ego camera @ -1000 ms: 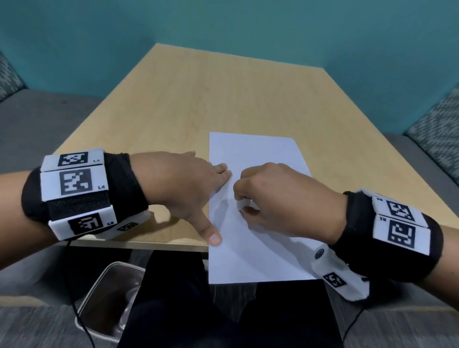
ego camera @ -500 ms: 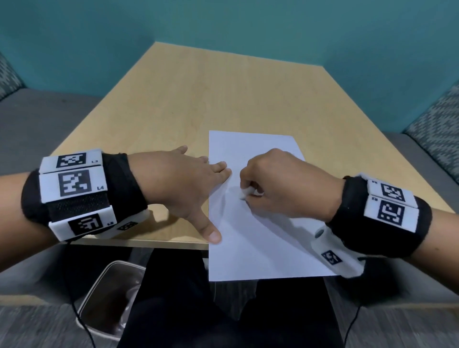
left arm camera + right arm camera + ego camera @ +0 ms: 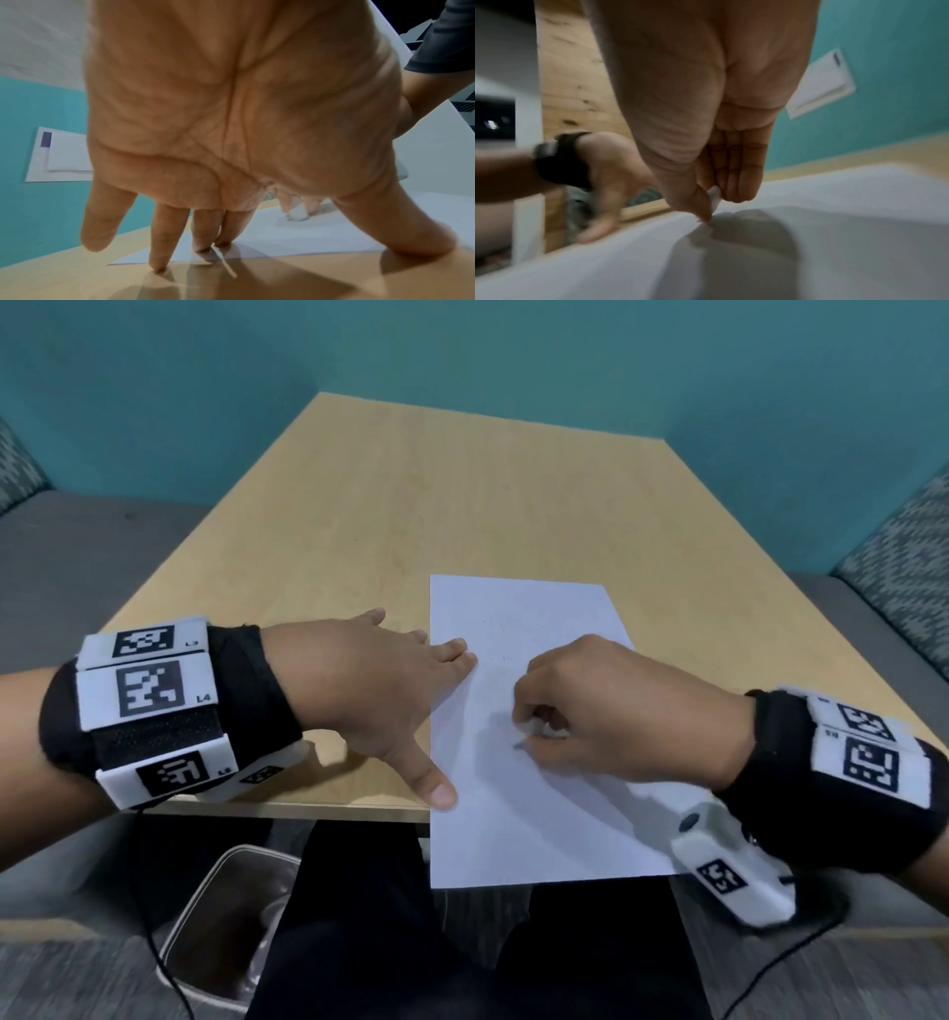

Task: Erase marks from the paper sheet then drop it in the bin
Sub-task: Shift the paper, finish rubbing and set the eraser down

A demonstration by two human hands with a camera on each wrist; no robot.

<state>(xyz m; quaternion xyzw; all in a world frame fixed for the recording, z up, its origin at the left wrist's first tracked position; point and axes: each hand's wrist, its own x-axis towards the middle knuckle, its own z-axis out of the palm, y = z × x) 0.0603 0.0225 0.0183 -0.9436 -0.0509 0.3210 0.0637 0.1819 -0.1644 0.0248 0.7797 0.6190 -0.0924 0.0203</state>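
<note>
1. White eraser [image 3: 539, 729] is pinched in the right hand [image 3: 616, 711], thumb and curled fingers around it, tip down on the paper sheet [image 3: 518, 793] about mid-page.
2. Left hand [image 3: 369, 690] lies spread and flat, fingers straight, its fingertips [image 3: 221, 243] and thumb pressing on the sheet's left edge.
3. The sheet sits on the wooden table [image 3: 411, 505], near end hanging over the near edge.
4. The bin [image 3: 226, 916] is on the floor, near left, below the table edge.

Right hand [image 3: 606, 711] rubs eraser [image 3: 534, 729] on paper sheet [image 3: 518, 618].
</note>
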